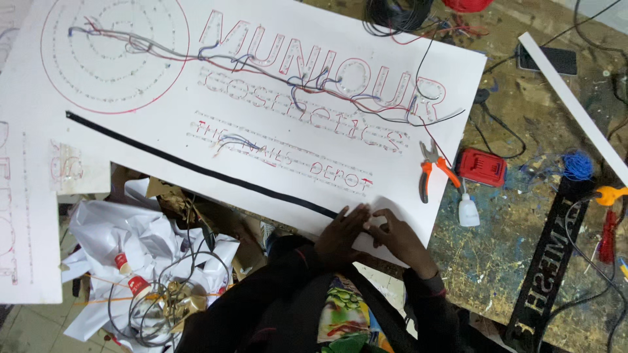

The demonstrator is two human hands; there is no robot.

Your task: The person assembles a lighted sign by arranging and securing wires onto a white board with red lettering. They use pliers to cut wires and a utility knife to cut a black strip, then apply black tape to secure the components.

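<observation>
Lying far left: crumpled white plastic (124, 235) with wire coil (157, 304) on it, below board edge. Large white sign board (163, 131) spans counter (497, 261), thin wires (261, 68) running over its outlined letters. Black strip (196, 168) crosses board diagonally toward hands. Left hand (341, 235) flat, fingers spread, pressing board's near edge at strip's end. Right hand (400, 238) touching beside it, fingers curled on same edge; neither grip closed around anything. Orange-handled pliers (432, 171), red battery pack (481, 167), small white bottle (468, 210) right of hands.
</observation>
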